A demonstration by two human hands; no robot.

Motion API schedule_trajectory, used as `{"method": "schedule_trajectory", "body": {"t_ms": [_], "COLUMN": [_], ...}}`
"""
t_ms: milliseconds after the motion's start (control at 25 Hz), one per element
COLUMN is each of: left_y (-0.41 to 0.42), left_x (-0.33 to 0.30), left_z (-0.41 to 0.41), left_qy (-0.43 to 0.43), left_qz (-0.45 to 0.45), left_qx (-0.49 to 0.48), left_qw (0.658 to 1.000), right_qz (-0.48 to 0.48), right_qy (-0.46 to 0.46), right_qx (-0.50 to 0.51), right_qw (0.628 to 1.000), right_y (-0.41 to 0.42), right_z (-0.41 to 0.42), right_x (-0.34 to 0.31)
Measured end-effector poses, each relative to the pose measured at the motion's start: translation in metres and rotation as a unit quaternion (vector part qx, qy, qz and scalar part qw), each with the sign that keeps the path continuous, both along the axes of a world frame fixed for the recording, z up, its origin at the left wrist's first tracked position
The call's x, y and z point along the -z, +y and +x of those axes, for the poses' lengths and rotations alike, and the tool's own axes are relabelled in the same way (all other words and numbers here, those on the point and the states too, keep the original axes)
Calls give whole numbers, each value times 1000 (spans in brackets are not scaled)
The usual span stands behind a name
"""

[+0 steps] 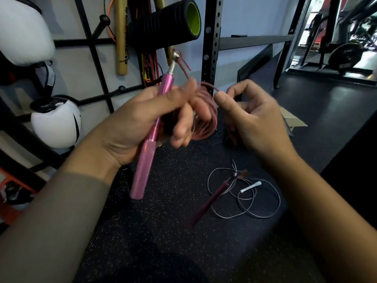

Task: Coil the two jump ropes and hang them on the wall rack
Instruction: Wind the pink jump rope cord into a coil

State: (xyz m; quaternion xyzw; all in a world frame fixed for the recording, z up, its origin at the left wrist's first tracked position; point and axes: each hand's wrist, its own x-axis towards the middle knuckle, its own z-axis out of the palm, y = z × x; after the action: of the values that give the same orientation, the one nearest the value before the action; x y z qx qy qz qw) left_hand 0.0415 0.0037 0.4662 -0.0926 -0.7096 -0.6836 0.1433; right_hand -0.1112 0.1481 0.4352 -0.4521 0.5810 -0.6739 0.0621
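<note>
Pink rope [206, 117] coiled in hand, grey rope [255, 198] loose on the floor.
Left hand [142, 121] grips pink handle [149, 148] and coils; right hand [251, 117] pinches the cord end; wall rack [95, 58] behind.

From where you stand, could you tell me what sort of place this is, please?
Most likely a gym or fitness studio. A black foam roller and white boxing gloves hang on a wall rack, a perforated steel upright stands beside it, and the floor is speckled rubber matting.
</note>
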Motion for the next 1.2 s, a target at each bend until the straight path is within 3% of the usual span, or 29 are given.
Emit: {"method": "schedule_trajectory", "body": {"t_ms": [120,200,280,400,520,720,920,1000,1120,1200], "left_y": [9,8,3,3,12,19,15,13,8,-2], "left_x": [-2,0,5,16,15,14,10,8,13,15], "left_z": [-9,-16,-21,-21,-18,-21,-20,-18,-17,-16], "left_qy": [78,122,132,44,-30,-112,-128,-131,-124,-119], "left_qz": [180,233,156,-120,-245,-414,-426,-426,-435,-400], "left_qx": [17,9,-92,-249,-266,-294,-275,-258,-254,-249], "left_qw": [980,965,975,960,932,854,852,857,855,874], "right_qz": [58,113,163,232,325,338,257,232,209,211], "right_qy": [-72,-82,-42,61,184,174,83,85,76,66], "right_qx": [-52,-105,-137,-143,-116,-68,-23,-11,-77,-116], "right_qw": [994,985,976,960,920,922,962,969,972,968], "right_y": [-9,-15,-16,-10,1,10,6,3,1,-1], "right_z": [2,9,14,11,4,1,5,3,3,3], "right_x": [20,34,37,19,0,-10,-5,-1,3,3]}}
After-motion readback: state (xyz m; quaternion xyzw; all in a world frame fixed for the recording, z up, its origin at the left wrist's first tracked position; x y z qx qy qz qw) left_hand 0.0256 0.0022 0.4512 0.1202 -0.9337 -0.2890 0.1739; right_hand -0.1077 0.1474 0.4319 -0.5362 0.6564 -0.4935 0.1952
